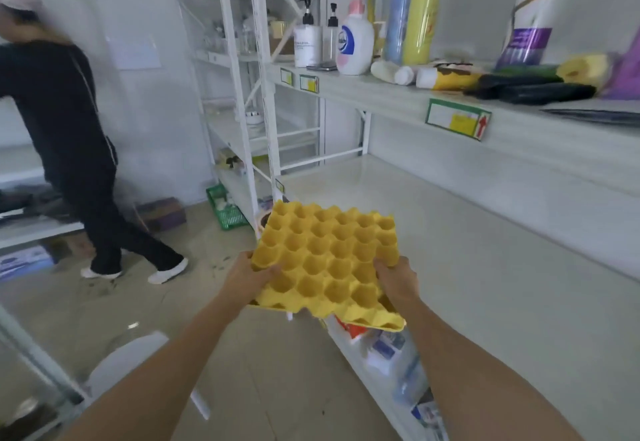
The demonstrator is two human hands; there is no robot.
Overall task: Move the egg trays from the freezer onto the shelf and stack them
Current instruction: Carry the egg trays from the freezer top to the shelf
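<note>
I hold yellow egg trays [329, 260] in both hands in front of me, empty cups facing up. A second tray edge shows under the top one at the lower right, so they are stacked. My left hand [251, 276] grips the near left edge. My right hand [394, 279] grips the near right edge. The trays hang at the front left corner of the white shelf [467, 267], whose wide board is bare. The freezer is out of view.
A person in black [69, 122] stands at the left by another rack. The upper shelf [398, 94] carries soap bottles, rolls and packets. A green basket [227, 208] sits on the floor. Goods lie on the lowest shelf [391, 354].
</note>
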